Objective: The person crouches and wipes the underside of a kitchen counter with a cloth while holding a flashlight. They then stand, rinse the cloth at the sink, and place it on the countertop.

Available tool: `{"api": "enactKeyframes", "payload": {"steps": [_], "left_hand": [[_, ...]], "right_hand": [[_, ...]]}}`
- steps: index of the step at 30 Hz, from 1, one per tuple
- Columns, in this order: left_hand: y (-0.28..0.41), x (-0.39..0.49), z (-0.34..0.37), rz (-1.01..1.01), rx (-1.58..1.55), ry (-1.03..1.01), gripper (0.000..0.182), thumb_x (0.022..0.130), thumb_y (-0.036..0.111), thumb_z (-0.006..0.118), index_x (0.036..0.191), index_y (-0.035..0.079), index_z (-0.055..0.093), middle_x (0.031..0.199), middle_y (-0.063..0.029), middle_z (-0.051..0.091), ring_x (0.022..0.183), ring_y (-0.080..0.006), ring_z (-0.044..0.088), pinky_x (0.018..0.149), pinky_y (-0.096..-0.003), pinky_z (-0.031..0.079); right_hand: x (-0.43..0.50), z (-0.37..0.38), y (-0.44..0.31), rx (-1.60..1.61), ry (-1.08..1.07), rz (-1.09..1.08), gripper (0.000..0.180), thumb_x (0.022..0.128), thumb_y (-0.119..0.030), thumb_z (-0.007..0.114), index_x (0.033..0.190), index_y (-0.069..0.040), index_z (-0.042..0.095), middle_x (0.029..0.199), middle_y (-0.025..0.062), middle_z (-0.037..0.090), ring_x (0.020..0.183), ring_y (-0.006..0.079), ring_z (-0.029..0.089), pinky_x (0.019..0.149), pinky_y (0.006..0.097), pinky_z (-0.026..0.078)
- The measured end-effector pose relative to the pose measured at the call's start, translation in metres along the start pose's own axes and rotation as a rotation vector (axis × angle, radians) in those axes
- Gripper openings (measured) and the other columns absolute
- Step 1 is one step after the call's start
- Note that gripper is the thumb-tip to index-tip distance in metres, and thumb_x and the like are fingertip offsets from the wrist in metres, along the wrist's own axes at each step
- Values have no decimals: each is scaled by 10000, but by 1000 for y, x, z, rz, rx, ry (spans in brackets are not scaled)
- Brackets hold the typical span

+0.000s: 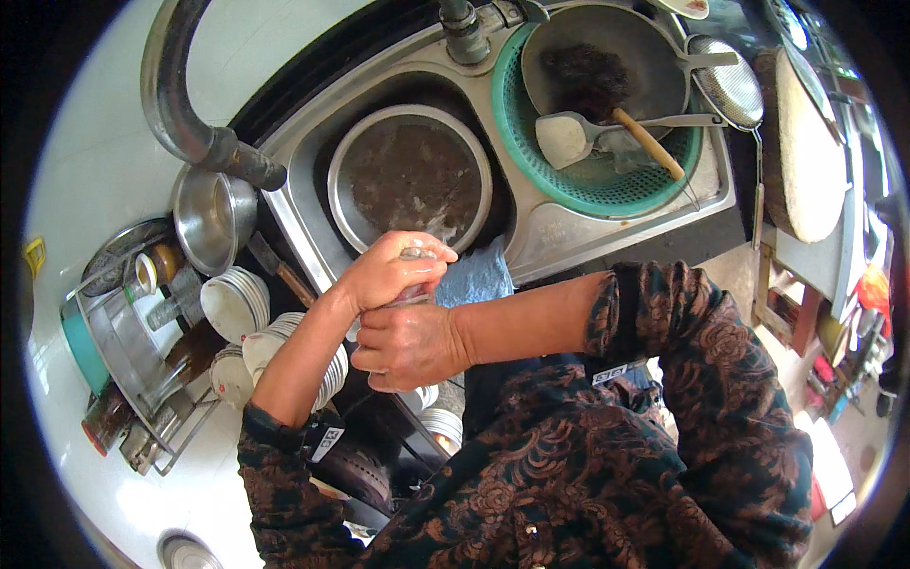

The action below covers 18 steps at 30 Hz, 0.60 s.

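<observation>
My left hand curls over a clear object, perhaps a drinking glass, mostly hidden by the fingers. My right hand is closed at its lower end, just below the left; both hands look wet. Beyond them, a round metal basin of dark, cloudy water stands in the steel sink. A blue cloth hangs over the sink's front edge, beside the hands.
Right of the basin, a green plastic colander holds a wok, a spatula and a wooden-handled tool. At left are stacked plates, a knife, a steel bowl and a curved faucet.
</observation>
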<state>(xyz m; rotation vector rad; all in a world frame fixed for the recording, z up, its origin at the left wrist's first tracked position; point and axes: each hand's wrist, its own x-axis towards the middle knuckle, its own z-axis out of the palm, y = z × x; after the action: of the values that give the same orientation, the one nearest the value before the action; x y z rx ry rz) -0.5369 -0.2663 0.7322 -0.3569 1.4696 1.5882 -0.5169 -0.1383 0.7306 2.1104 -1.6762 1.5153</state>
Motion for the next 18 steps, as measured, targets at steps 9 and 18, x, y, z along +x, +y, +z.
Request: {"api": "enactKeyframes", "payload": {"steps": [9, 18], "left_hand": [[-6, 8, 17, 80, 314, 242, 203, 855, 142, 574, 909, -39, 649, 682, -71, 620, 606, -119, 573, 615, -293, 490], [-19, 29, 30, 112, 568, 484, 209, 872, 136, 531, 836, -43, 632, 797, -223, 670, 795, -378, 675, 732, -431, 526]], "right_hand": [[-15, 19, -2, -180, -370, -75, 162, 646, -243, 654, 693, -95, 701, 794, 43, 616, 818, 245, 637, 722, 393, 522], [-31, 40, 8, -157, -709, -42, 218, 654, -239, 669, 771, -68, 735, 799, 14, 669, 866, 257, 677, 684, 406, 551]]}}
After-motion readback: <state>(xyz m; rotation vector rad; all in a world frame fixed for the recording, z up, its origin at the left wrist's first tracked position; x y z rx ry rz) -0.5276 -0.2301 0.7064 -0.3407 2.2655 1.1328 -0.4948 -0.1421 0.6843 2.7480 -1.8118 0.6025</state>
